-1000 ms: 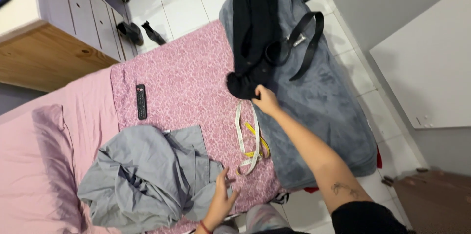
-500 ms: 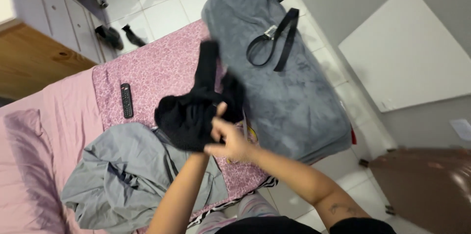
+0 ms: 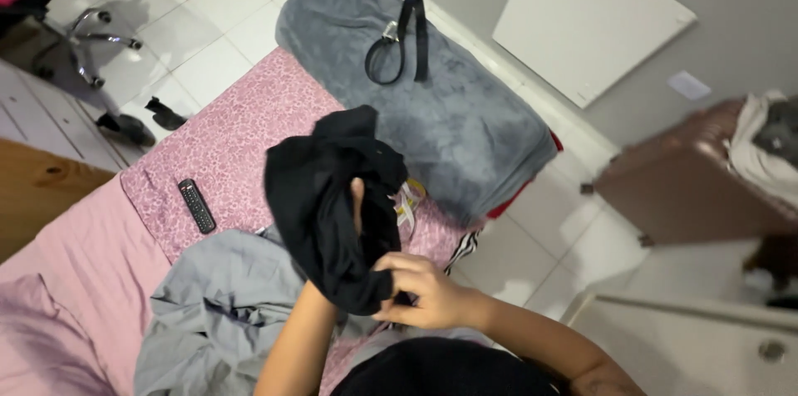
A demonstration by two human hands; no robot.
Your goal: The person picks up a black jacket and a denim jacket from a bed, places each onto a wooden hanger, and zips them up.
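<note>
I hold a black garment (image 3: 328, 196) bunched up above the bed. My left hand (image 3: 356, 206) is inside its folds, with only fingertips showing through the cloth. My right hand (image 3: 420, 292) pinches the garment's lower edge. Under my arms lies a crumpled light grey shirt (image 3: 220, 313) on the pink patterned bedspread (image 3: 241, 138). A measuring tape (image 3: 407, 199) peeks out just right of the garment.
A grey fleece blanket (image 3: 449, 122) lies at the bed's far end with a black belt (image 3: 399, 43) on it. A black remote (image 3: 196, 205) rests on the bedspread. A brown suitcase (image 3: 690, 184), a white panel (image 3: 590, 18) and a chair base (image 3: 87, 47) stand on the tiled floor.
I lifted the black garment off the grey blanket and pulled it toward me. My left hand came up into it, and my right hand shifted to its lower edge. The view swung right.
</note>
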